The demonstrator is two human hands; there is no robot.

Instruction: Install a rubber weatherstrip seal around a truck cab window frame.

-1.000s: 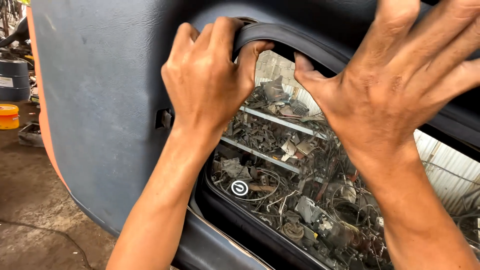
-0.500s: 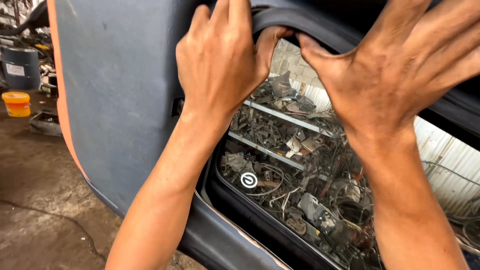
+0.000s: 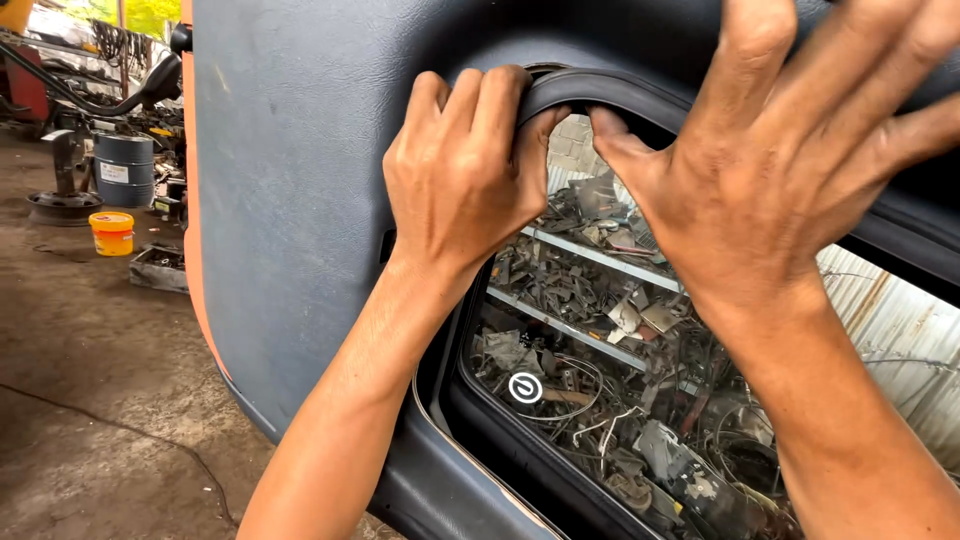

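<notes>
At the far left, a small orange bucket [image 3: 111, 232] stands on the stained concrete floor [image 3: 90, 400], with a dark metal drum [image 3: 124, 169] just behind it among workshop clutter. Next comes a grey-blue door panel [image 3: 290, 200], tilted, with an orange edge down its left side. The left hand [image 3: 462, 170] lies against this panel, its fingers curled tight over the black rubber window seal [image 3: 610, 90] at the corner of the window opening, thumb tucked under the seal. The seal runs along the top edge of the opening, touching both hands. Below it, the window glass [image 3: 600, 340] shows shelves heaped with scrap parts and wires. The right hand [image 3: 780, 170] is spread open, palm flat on the panel, thumb pressing the seal.
</notes>
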